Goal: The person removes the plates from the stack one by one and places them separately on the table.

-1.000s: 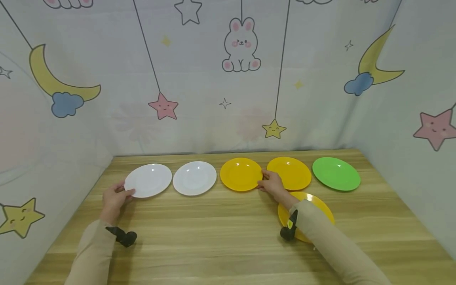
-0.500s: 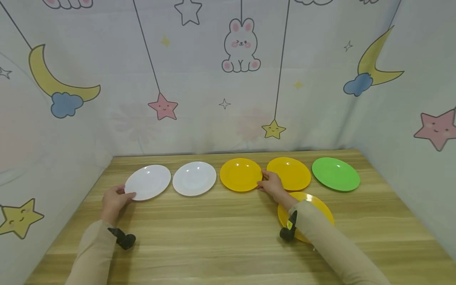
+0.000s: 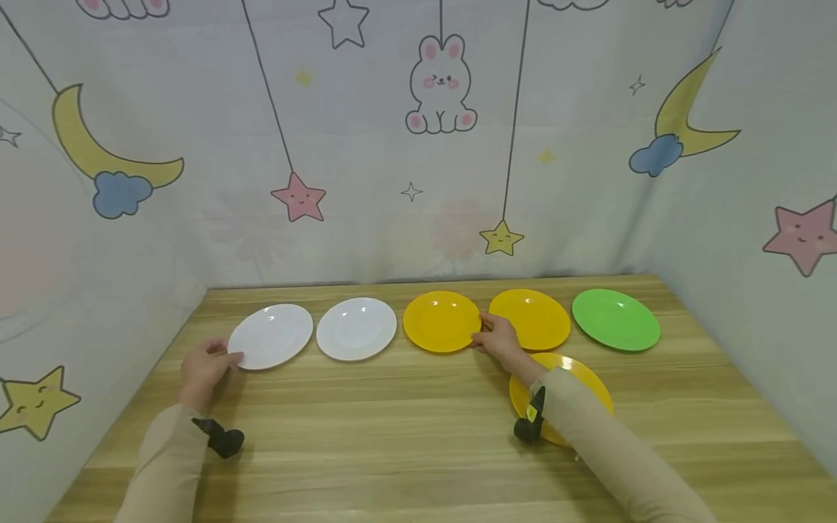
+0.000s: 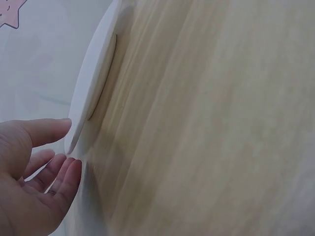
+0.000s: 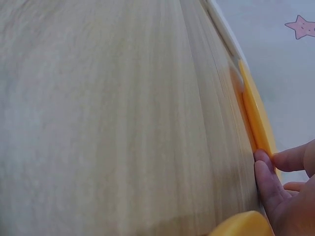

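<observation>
The leftmost white plate (image 3: 271,336) lies flat at the back left, a second white plate (image 3: 357,329) beside it. At its left rim is my left hand (image 3: 205,369); in the left wrist view the thumb (image 4: 58,129) is by the rim and the fingers are spread apart below it, gripping nothing. My right hand (image 3: 500,340) pinches the right rim of the middle yellow plate (image 3: 442,322), thumb and fingers on either side of the edge in the right wrist view. Another yellow plate (image 3: 532,319) lies just behind this hand. The right forearm partly hides the front yellow plate (image 3: 556,363).
A green plate (image 3: 616,319) ends the back row on the right. The plates stand on a wood-grain table (image 3: 366,450). A printed fabric backdrop (image 3: 366,247) rises behind the table and along both sides.
The leftmost white plate has come down level onto the table. My left hand's hold has loosened and the hand has shifted slightly left. The right hand stays at the yellow plate.
</observation>
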The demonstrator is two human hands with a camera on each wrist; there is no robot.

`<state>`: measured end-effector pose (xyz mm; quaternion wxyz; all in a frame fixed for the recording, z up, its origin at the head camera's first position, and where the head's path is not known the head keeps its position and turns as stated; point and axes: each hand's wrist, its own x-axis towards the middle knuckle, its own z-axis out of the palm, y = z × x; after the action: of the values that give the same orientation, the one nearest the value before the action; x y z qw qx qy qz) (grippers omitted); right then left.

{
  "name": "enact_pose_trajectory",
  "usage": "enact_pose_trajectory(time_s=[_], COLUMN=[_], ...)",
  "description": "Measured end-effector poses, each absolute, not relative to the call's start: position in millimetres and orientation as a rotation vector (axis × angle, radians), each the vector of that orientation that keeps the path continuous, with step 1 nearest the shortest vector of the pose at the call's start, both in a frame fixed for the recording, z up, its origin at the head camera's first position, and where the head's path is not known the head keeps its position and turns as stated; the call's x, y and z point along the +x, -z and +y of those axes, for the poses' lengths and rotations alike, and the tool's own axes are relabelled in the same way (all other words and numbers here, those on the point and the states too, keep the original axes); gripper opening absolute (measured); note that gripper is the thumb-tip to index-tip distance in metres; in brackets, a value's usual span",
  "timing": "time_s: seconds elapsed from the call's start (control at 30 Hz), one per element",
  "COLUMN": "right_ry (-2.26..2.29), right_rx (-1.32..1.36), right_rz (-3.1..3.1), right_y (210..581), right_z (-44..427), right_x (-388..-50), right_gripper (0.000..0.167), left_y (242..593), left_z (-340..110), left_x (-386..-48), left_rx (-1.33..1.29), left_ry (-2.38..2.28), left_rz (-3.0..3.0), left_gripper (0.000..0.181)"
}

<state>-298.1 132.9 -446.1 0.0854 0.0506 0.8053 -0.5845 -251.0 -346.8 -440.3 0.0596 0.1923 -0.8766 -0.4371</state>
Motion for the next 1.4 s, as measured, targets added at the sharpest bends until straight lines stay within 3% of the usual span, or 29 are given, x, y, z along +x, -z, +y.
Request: enact_pose_trajectory(time_s=[1.4], right_ry=[1.984], right_rx=[0.389], right_rz=[2.298], right_y=[437.7], right_z=[129.7], right_x=[-294.5], right_gripper=[0.048], left_y=[431.5], left_z=[-341.2], left_x=[-251.0], left_rx=[0.523], left_ry=[1.301], left_rz=[-2.623], left_gripper=[0.053])
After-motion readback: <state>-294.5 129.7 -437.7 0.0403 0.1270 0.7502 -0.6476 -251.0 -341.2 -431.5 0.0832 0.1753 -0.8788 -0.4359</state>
